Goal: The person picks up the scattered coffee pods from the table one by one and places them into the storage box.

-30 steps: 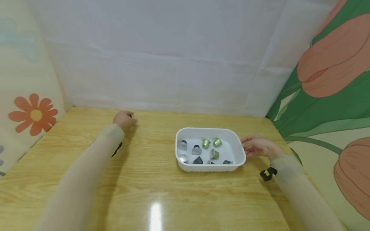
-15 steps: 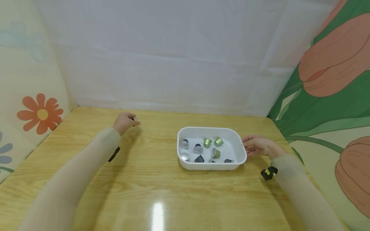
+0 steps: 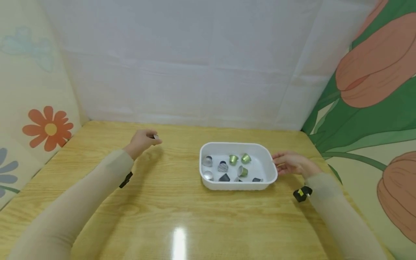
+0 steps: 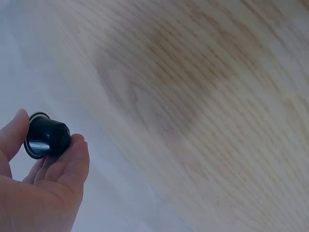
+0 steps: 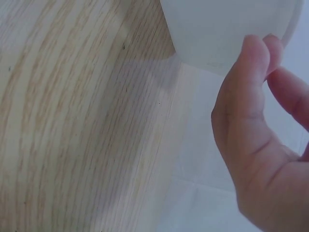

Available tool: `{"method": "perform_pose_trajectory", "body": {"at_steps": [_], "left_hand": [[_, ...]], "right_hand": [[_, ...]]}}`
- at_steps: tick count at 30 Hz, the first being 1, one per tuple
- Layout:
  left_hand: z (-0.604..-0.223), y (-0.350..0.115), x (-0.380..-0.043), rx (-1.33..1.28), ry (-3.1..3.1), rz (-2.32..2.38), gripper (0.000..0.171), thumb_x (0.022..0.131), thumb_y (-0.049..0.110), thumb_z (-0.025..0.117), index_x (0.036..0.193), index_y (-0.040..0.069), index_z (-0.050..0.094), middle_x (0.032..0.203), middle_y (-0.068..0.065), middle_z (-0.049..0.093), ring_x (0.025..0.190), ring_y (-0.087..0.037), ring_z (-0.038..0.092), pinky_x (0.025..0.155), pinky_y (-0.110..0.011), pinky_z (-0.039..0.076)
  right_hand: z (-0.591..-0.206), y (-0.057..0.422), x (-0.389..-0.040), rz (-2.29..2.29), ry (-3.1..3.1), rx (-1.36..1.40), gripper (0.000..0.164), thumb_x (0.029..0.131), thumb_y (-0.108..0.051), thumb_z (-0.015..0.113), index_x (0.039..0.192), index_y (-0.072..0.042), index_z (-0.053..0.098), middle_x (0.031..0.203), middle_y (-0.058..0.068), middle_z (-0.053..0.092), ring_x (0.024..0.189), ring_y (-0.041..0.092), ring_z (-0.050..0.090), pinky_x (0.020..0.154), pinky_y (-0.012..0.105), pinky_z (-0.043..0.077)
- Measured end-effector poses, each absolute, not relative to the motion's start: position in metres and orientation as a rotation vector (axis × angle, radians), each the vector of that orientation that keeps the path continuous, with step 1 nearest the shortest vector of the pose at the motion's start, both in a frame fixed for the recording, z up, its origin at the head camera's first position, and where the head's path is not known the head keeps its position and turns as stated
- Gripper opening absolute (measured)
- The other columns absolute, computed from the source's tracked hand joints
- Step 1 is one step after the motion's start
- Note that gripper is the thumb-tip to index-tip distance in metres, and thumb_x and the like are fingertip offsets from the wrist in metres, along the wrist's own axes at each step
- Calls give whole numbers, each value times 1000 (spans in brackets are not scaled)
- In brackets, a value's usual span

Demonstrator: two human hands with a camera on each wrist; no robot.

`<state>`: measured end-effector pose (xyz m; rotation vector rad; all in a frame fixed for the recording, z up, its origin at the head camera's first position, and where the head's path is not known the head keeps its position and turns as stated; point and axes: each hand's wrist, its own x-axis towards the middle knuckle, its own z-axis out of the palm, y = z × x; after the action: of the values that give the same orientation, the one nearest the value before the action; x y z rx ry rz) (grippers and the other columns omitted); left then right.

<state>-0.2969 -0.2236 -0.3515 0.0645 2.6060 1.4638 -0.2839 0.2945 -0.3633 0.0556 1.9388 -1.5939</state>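
Observation:
Up over the left back part of the table, my left hand (image 3: 141,141) pinches a coffee capsule (image 4: 48,137) between thumb and fingers. It is glossy and black, with its silver lid facing the thumb side. To the right stands a white plastic tub (image 3: 238,186) with rounded corners. Inside it lie several coffee capsules: green ones (image 3: 233,160), silver-grey ones (image 3: 222,166) and dark ones (image 3: 224,177). My right hand (image 3: 294,163) is at the tub's right end, gently bent fingers (image 5: 253,53) against the outer wall and thumb held apart.
Both hands work over a wood-grain table (image 3: 162,213). A white cloth (image 3: 182,72) hangs along its back edge. Flower-printed panels (image 3: 364,133) border the sides. Each wrist wears a small black device (image 3: 302,194).
The left hand has moved slightly right and nearer to me, carrying the capsule, which shows more now. The right hand stays at the tub. The view has shifted a little.

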Motion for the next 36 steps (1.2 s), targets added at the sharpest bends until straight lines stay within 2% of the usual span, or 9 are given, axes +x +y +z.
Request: {"method": "perform_pose_trajectory", "body": {"at_steps": [5, 11, 24, 30, 36], "left_hand": [[-352, -221, -294, 80, 2580, 1478, 59, 99, 12, 57, 148, -8, 30, 146, -28, 37, 132, -43, 36, 108, -55, 33], [-350, -219, -289, 70, 2566, 1494, 60, 99, 14, 57, 149, -6, 29, 147, -28, 36, 133, -43, 35, 108, -54, 33], [-346, -208, -278, 104, 2543, 1513, 60, 99, 18, 58, 148, -4, 32, 144, -28, 40, 129, -41, 42, 105, -53, 38], [-347, -199, -272, 107, 2514, 1506, 59, 99, 17, 58, 148, -5, 33, 144, -27, 41, 128, -40, 43, 103, -53, 39], [-347, -193, -266, 142, 2493, 1521, 59, 98, 18, 60, 147, -4, 35, 143, -27, 42, 127, -39, 45, 104, -53, 39]], "right_hand": [[-363, 295, -282, -1597, 1936, 62, 17, 100, -1, 44, 115, 1, 49, 81, 4, 63, 70, 14, 63, 67, 27, 57], [-363, 294, -282, -1609, 1934, 61, 15, 99, -1, 45, 114, -1, 50, 81, 4, 63, 69, 13, 63, 66, 26, 56], [-361, 293, -282, -1602, 1943, 58, 16, 100, -1, 44, 115, 0, 51, 82, 5, 63, 70, 14, 63, 67, 27, 56], [-363, 294, -283, -1604, 1938, 35, 21, 99, -1, 44, 119, 4, 49, 82, 4, 63, 70, 14, 63, 68, 27, 57], [-361, 295, -283, -1609, 1923, 38, 17, 100, -2, 45, 116, -1, 52, 82, 4, 63, 71, 14, 64, 68, 28, 57]]}}
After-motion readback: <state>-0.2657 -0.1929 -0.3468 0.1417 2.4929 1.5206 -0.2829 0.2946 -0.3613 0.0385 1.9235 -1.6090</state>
